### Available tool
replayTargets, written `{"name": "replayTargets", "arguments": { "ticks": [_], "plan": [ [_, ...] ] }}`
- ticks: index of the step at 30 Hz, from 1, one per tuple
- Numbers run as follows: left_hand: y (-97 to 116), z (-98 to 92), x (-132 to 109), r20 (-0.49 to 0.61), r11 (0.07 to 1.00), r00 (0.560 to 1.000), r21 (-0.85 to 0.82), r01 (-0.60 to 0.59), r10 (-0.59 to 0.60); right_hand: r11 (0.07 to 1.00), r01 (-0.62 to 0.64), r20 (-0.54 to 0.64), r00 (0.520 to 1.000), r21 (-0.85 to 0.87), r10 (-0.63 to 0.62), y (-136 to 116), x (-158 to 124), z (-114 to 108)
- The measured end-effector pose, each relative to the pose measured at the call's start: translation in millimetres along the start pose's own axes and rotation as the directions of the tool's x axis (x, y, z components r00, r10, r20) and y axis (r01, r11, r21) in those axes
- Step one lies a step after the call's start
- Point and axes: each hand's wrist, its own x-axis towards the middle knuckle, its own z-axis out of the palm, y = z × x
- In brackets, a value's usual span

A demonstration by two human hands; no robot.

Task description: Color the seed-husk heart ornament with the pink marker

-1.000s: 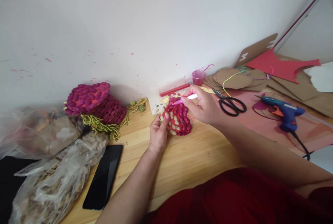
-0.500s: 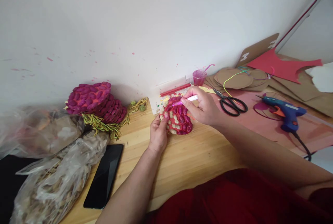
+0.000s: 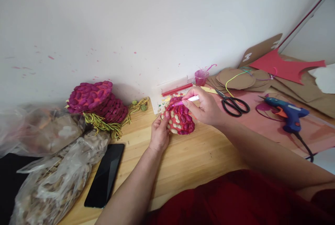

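My left hand (image 3: 159, 135) grips the left edge of a red disc covered with peanut shells (image 3: 178, 119), some painted magenta, some bare. It rests tilted on the wooden table (image 3: 199, 155). My right hand (image 3: 205, 108) pinches a small white-handled brush (image 3: 187, 100) whose pink tip touches the disc's upper part. A small pink paint cup (image 3: 200, 77) stands just behind, by the wall.
A stack of finished magenta shell discs with yellow-green fringe (image 3: 96, 104) lies at the left. Plastic bags of shells (image 3: 52, 176) and a black phone (image 3: 105, 175) sit near the front left. Black scissors (image 3: 231, 103), a blue glue gun (image 3: 286, 112) and cardboard cutouts (image 3: 243, 78) lie at the right.
The hands, disc and brush have hardly moved; the brush tip stays on the disc's top. The view has shifted slightly.
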Motion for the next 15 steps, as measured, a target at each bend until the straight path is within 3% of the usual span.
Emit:
{"name": "replayTargets", "arguments": {
  "ticks": [15],
  "plan": [
    [-0.8,0.5,-0.3,0.009,1.0,1.0,0.006,-0.01,0.01,0.996,0.069,0.015,0.998,-0.05,-0.069,5.4,-0.7,2.9]
  ]
}}
